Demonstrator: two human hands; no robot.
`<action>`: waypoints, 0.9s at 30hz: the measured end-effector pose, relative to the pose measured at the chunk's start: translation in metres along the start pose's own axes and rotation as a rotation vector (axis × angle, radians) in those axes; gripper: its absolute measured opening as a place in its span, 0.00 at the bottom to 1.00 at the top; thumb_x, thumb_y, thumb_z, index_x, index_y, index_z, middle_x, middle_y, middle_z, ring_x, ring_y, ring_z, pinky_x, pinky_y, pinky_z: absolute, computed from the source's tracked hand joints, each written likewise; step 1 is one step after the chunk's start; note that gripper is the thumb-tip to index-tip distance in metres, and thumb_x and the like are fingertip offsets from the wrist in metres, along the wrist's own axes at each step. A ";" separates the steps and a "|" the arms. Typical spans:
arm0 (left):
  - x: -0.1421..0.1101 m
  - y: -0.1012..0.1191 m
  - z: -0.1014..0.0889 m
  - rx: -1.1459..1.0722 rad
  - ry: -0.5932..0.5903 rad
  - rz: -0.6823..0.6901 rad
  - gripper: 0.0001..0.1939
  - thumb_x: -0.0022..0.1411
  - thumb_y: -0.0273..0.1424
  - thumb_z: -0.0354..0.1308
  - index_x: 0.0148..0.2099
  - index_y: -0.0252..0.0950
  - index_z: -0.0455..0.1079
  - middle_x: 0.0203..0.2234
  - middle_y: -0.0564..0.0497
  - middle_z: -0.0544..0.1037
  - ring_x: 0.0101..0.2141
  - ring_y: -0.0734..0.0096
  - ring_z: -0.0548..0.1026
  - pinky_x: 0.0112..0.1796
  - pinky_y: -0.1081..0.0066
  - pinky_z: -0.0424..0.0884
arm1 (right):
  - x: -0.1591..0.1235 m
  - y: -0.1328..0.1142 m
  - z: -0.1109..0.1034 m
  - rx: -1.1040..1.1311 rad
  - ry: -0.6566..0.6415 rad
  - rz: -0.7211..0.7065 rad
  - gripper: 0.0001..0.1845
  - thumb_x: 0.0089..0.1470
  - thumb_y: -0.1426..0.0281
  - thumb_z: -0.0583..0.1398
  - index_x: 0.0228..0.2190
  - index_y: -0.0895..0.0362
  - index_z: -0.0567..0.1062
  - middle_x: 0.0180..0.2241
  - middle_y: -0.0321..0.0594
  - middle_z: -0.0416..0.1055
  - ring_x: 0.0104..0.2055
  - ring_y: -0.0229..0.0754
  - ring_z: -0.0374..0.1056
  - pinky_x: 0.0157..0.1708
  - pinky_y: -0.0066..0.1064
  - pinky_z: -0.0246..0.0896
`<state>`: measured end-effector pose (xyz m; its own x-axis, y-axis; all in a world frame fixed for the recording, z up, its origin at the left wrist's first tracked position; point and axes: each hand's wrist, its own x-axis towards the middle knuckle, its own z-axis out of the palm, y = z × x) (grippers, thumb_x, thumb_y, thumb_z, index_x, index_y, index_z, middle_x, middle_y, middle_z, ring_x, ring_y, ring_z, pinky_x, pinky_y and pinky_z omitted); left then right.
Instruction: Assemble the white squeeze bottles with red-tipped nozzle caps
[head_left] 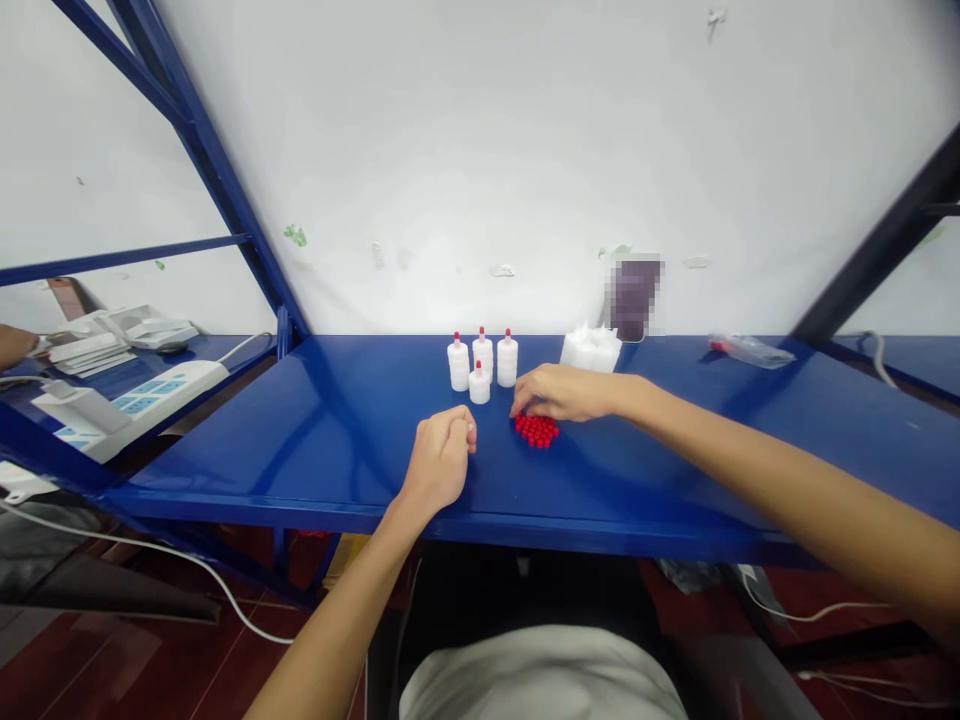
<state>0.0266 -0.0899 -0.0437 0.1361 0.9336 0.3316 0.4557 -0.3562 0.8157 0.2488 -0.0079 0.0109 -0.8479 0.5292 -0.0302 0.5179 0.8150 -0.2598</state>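
My left hand (441,458) is closed in a loose fist over the blue table. A tiny white bit shows by its fingers, too small to name. Fingers bent and drawn together, my right hand (559,392) reaches down at the back edge of a pile of small red caps (538,433). Its fingertips partly hide whatever they touch. Behind my hands stand white stacks (459,365) of rounded pieces, each topped with a red tip. A shorter white piece (479,387) with a red tip stands in front of them.
A bundle of white pieces (590,349) sits behind my right hand, near a dark phone (636,300) leaning on the wall. A clear plastic bag (754,351) lies at the back right. Left, a power strip (161,395) lies beside the blue frame post (217,170).
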 end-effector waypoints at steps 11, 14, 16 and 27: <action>0.000 0.000 0.000 0.016 -0.021 0.005 0.14 0.60 0.30 0.41 0.23 0.37 0.61 0.19 0.53 0.69 0.24 0.69 0.67 0.28 0.71 0.60 | 0.005 0.001 0.002 -0.047 0.005 0.009 0.16 0.53 0.81 0.61 0.40 0.55 0.83 0.41 0.42 0.80 0.40 0.42 0.75 0.38 0.31 0.65; 0.000 0.001 0.000 0.015 -0.020 -0.001 0.15 0.60 0.30 0.41 0.23 0.37 0.61 0.19 0.53 0.69 0.24 0.69 0.67 0.28 0.71 0.60 | 0.007 -0.001 0.000 -0.021 0.075 0.038 0.14 0.53 0.81 0.61 0.37 0.57 0.83 0.37 0.42 0.81 0.37 0.42 0.75 0.37 0.31 0.66; 0.000 0.001 0.000 0.014 -0.014 0.002 0.16 0.61 0.31 0.40 0.22 0.37 0.60 0.18 0.53 0.68 0.24 0.69 0.67 0.28 0.71 0.59 | 0.009 -0.009 -0.002 0.069 0.194 0.013 0.11 0.55 0.78 0.61 0.37 0.58 0.83 0.36 0.41 0.81 0.38 0.41 0.75 0.39 0.32 0.67; -0.001 -0.001 -0.002 -0.076 -0.025 0.058 0.17 0.61 0.34 0.41 0.21 0.37 0.59 0.16 0.53 0.64 0.22 0.71 0.64 0.27 0.70 0.58 | 0.017 -0.072 0.013 0.368 0.347 -0.091 0.07 0.59 0.74 0.60 0.36 0.60 0.80 0.34 0.42 0.80 0.36 0.40 0.75 0.37 0.31 0.68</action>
<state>0.0245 -0.0909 -0.0446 0.1824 0.9117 0.3680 0.3783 -0.4106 0.8296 0.1958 -0.0608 0.0163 -0.7681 0.5578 0.3144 0.3164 0.7576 -0.5709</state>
